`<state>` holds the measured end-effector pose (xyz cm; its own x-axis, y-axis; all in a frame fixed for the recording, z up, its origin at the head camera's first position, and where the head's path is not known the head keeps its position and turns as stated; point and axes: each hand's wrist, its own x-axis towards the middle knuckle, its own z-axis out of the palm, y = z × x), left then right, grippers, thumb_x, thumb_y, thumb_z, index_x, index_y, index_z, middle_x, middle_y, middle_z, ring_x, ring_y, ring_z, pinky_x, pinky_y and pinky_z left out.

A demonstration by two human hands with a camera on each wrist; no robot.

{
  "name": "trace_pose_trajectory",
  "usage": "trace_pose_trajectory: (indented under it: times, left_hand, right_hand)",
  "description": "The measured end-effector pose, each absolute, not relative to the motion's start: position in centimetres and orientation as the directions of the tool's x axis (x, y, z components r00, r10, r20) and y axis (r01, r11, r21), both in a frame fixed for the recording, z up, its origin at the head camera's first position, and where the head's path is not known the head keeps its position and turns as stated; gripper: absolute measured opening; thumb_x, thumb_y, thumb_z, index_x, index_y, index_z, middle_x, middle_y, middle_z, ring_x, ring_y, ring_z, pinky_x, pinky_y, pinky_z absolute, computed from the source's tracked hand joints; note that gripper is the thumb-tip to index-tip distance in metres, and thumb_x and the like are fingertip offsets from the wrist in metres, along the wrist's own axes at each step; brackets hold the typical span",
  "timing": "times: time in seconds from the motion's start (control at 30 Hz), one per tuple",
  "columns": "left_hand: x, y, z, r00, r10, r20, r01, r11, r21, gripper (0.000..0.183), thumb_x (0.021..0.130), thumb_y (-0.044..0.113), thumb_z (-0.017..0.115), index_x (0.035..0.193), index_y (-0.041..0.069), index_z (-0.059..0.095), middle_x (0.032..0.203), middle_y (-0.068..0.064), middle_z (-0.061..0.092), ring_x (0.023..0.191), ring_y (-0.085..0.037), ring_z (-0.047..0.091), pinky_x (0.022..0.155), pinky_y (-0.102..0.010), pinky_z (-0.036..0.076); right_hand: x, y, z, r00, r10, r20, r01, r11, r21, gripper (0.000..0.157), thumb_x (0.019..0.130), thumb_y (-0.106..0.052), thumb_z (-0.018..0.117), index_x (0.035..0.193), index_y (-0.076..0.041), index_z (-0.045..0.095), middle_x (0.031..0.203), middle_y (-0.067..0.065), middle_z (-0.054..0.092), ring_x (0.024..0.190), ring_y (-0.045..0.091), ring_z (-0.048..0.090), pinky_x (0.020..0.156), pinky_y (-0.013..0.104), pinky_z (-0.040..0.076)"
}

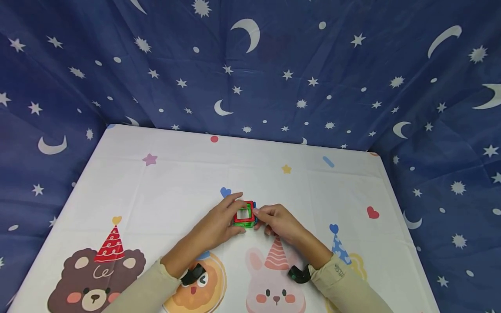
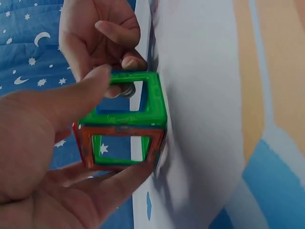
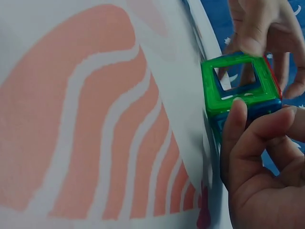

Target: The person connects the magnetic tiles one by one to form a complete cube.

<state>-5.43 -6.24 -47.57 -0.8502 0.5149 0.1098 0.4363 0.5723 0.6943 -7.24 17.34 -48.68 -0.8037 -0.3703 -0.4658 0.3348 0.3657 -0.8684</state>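
Observation:
A small hollow cube of magnetic tiles (image 1: 243,220) stands on the white tablecloth, its open square frames red on top, green in front and blue on the right. My left hand (image 1: 217,222) grips it from the left, thumb near the front green tile (image 2: 159,102) and fingers round the far side. From the other side, my right hand (image 1: 285,224) holds the cube's blue side (image 3: 267,109) with bent fingers. One of its fingertips (image 3: 238,107) overlaps the green frame in the right wrist view. Part of the red tile (image 1: 249,202) is hidden behind the left fingers.
The white tablecloth (image 1: 188,174) carries printed shapes, a bear (image 1: 94,278) and a rabbit (image 1: 275,287). A blue curtain (image 1: 274,108) with moons and stars hangs behind the table and at both sides. Black straps (image 1: 299,274) sit at the wrists by the beige sleeves.

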Motion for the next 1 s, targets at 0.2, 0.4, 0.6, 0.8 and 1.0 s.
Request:
trace_pose_trajectory:
  times: [0.2, 0.4, 0.6, 0.8, 1.0]
  left_hand:
    - [-5.9, -7.1, -47.9, -0.876, 0.48, -0.03, 0.324, 0.634, 0.702, 0.098, 0.079, 0.013, 0.089, 0.158, 0.013, 0.031, 0.15, -0.014, 0.052, 0.137, -0.029, 0.054, 0.111, -0.044, 0.046]
    - [-6.9, -7.4, -48.0, -0.872, 0.487, -0.042, 0.333, 0.655, 0.678, 0.091, 0.081, 0.017, 0.088, 0.155, 0.008, 0.037, 0.139, -0.012, 0.063, 0.127, -0.025, 0.062, 0.107, -0.042, 0.05]
    - [-7.8, -7.6, -48.3, -0.867, 0.495, -0.06, 0.322, 0.648, 0.69, 0.079, 0.081, 0.021, 0.088, 0.149, 0.01, 0.047, 0.137, -0.008, 0.065, 0.122, -0.023, 0.063, 0.107, -0.043, 0.05]
    - [-8.8, -7.7, -48.5, -0.854, 0.519, -0.029, 0.337, 0.595, 0.729, 0.07, 0.081, 0.024, 0.088, 0.142, 0.015, 0.055, 0.121, 0.0, 0.07, 0.1, -0.019, 0.064, 0.091, -0.039, 0.053]
    - [-9.1, -7.8, -48.7, -0.864, 0.502, -0.048, 0.303, 0.593, 0.746, 0.068, 0.082, 0.027, 0.088, 0.141, 0.014, 0.056, 0.113, -0.001, 0.07, 0.089, -0.019, 0.059, 0.082, -0.036, 0.049]
  right_hand:
    - [-7.1, 18.1, -48.4, -0.818, -0.363, -0.446, 0.289, 0.411, -0.865, 0.031, 0.095, -0.041, 0.071, 0.105, -0.011, 0.074, 0.083, 0.011, 0.069, 0.056, 0.016, 0.05, 0.046, 0.026, 0.036]
    - [-7.1, 18.3, -48.7, -0.868, -0.418, -0.269, 0.036, 0.488, -0.872, 0.021, 0.084, -0.023, 0.086, 0.099, -0.015, 0.074, 0.089, 0.003, 0.065, 0.057, 0.013, 0.055, 0.051, 0.025, 0.048]
    - [-7.0, 17.9, -49.0, -0.899, -0.396, -0.187, -0.049, 0.515, -0.856, 0.017, 0.082, -0.019, 0.087, 0.093, -0.015, 0.074, 0.09, 0.001, 0.065, 0.051, 0.008, 0.054, 0.047, 0.025, 0.048]
    - [-7.4, 17.7, -49.1, -0.93, -0.35, -0.112, -0.118, 0.572, -0.812, 0.019, 0.078, -0.019, 0.09, 0.09, -0.015, 0.076, 0.097, -0.004, 0.069, 0.082, 0.009, 0.064, 0.073, 0.025, 0.055]
    - [-7.8, 17.4, -49.6, -0.942, -0.321, -0.099, -0.124, 0.606, -0.785, 0.022, 0.074, -0.02, 0.093, 0.085, -0.014, 0.074, 0.105, -0.005, 0.069, 0.105, 0.014, 0.064, 0.095, 0.031, 0.051]
